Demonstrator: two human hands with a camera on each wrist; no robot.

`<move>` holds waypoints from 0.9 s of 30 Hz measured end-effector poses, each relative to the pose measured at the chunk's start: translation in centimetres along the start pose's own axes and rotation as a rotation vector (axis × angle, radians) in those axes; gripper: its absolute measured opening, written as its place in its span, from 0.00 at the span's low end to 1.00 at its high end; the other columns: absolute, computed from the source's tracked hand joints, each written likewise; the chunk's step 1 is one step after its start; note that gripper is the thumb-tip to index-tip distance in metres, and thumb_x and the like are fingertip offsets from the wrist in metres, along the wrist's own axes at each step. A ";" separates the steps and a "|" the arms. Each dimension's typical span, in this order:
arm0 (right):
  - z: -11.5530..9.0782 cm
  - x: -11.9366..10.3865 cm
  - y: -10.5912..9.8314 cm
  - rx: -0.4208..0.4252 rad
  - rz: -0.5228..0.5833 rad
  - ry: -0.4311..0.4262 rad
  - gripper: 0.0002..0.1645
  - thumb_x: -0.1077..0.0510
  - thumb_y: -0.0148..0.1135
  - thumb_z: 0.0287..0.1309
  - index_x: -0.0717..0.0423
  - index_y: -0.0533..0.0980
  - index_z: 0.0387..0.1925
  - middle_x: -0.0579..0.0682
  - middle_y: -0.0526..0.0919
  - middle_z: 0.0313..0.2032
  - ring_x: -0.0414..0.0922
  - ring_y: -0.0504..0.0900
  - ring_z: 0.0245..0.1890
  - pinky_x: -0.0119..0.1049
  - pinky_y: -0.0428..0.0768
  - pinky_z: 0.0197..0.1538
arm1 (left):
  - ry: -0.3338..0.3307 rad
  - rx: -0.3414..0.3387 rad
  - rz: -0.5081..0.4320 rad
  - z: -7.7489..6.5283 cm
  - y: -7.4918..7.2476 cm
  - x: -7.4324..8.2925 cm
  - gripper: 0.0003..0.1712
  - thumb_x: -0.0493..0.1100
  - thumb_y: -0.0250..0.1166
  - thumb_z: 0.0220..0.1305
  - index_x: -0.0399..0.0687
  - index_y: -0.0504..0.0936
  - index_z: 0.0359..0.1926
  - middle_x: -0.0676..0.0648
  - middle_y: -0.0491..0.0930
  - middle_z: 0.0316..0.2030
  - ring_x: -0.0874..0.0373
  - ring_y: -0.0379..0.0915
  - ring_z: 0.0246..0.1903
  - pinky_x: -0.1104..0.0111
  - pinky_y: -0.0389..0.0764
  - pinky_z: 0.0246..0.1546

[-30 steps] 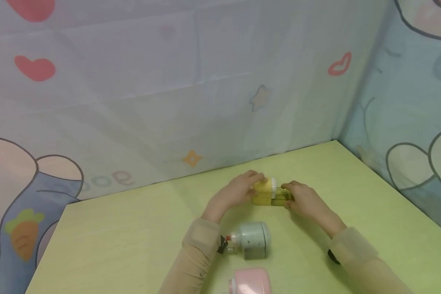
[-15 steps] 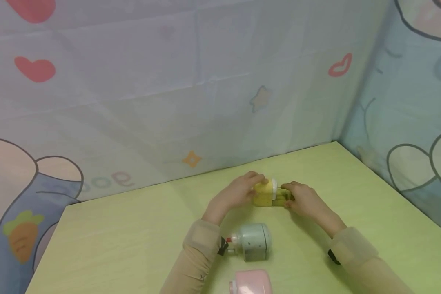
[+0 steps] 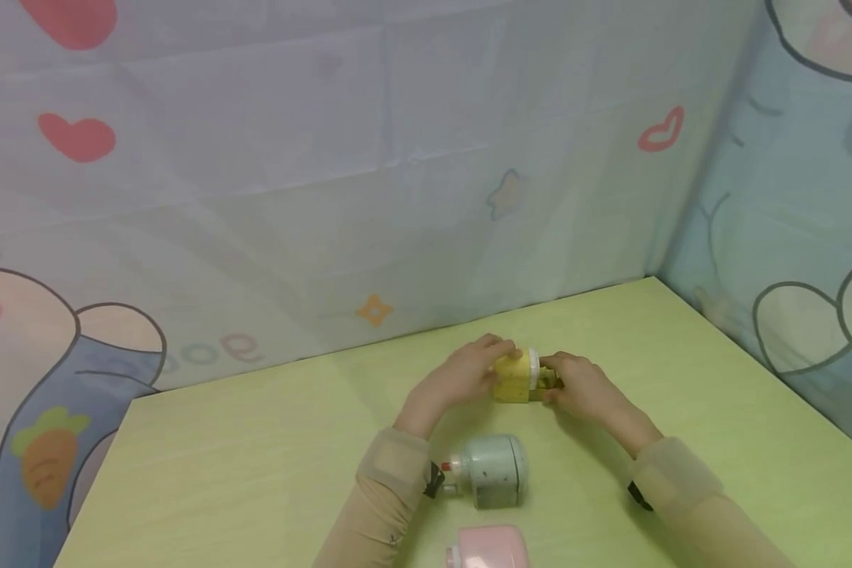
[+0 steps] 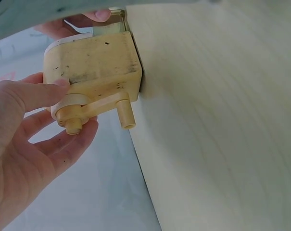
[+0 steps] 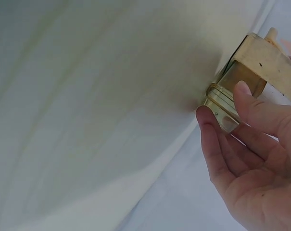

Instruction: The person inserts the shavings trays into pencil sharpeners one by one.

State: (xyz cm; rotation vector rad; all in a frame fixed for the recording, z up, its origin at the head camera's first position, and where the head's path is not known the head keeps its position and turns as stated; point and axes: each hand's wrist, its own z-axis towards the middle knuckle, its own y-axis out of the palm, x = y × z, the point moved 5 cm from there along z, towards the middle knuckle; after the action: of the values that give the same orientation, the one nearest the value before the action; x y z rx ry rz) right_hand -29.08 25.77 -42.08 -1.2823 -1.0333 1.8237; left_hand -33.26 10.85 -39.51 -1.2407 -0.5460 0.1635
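A yellow crank pencil sharpener lies on the table, held between both hands. My left hand grips its crank end, the thumb on the body and fingers around the other side; the crank shows in the left wrist view. On the opposite end, my right hand pinches the clear shavings drawer, which stands partly out of the yellow body. The right fingers hide some of the drawer. Nearer the person, a grey-green pencil sharpener with a red-tipped crank lies beside the left forearm.
A pink pencil sharpener is cut off by the bottom of the head view. The pale yellow-green table meets a printed cloth backdrop just behind the hands, and another printed cloth borders its right side.
The right hand has moved slightly left, toward the yellow sharpener, and the drawer sticks out less than before. The left hand keeps its grip. The view has shifted a little.
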 end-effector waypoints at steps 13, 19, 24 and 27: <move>0.5 0.8 0.2 -0.070 0.077 -0.024 0.30 0.65 0.68 0.41 0.69 0.71 0.50 0.67 0.77 0.42 0.47 0.78 0.29 0.45 0.82 0.33 | -0.011 -0.010 -0.022 -0.2 0.0 0.1 0.23 0.32 0.58 0.57 0.52 0.68 0.53 0.47 0.70 0.53 0.60 0.66 0.44 0.70 0.75 0.47; 0.6 0.8 0.3 -0.080 0.110 -0.033 0.31 0.65 0.68 0.41 0.68 0.70 0.50 0.66 0.77 0.42 0.45 0.78 0.29 0.43 0.82 0.32 | 0.000 -0.004 -0.012 -0.2 -0.1 0.2 0.22 0.32 0.58 0.57 0.51 0.68 0.52 0.47 0.70 0.51 0.60 0.66 0.43 0.70 0.75 0.46; 0.7 0.6 0.3 -0.082 0.127 -0.039 0.27 0.64 0.68 0.40 0.67 0.73 0.46 0.65 0.78 0.41 0.46 0.78 0.29 0.44 0.82 0.33 | 0.006 -0.001 -0.007 -0.1 0.0 0.2 0.22 0.32 0.59 0.56 0.51 0.68 0.52 0.47 0.70 0.51 0.60 0.66 0.43 0.71 0.75 0.45; 0.7 0.5 0.3 -0.077 0.127 -0.037 0.24 0.64 0.69 0.40 0.66 0.74 0.43 0.63 0.78 0.38 0.46 0.77 0.28 0.44 0.81 0.33 | 0.008 0.001 -0.002 0.0 0.1 0.1 0.22 0.32 0.59 0.57 0.51 0.68 0.52 0.47 0.70 0.50 0.60 0.66 0.43 0.71 0.75 0.46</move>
State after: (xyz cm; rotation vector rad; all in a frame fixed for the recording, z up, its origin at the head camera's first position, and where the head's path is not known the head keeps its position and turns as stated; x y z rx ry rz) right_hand -29.94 25.86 -42.42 -1.3936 -1.0727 1.9253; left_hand -33.14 10.92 -39.55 -1.2397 -0.5404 0.1571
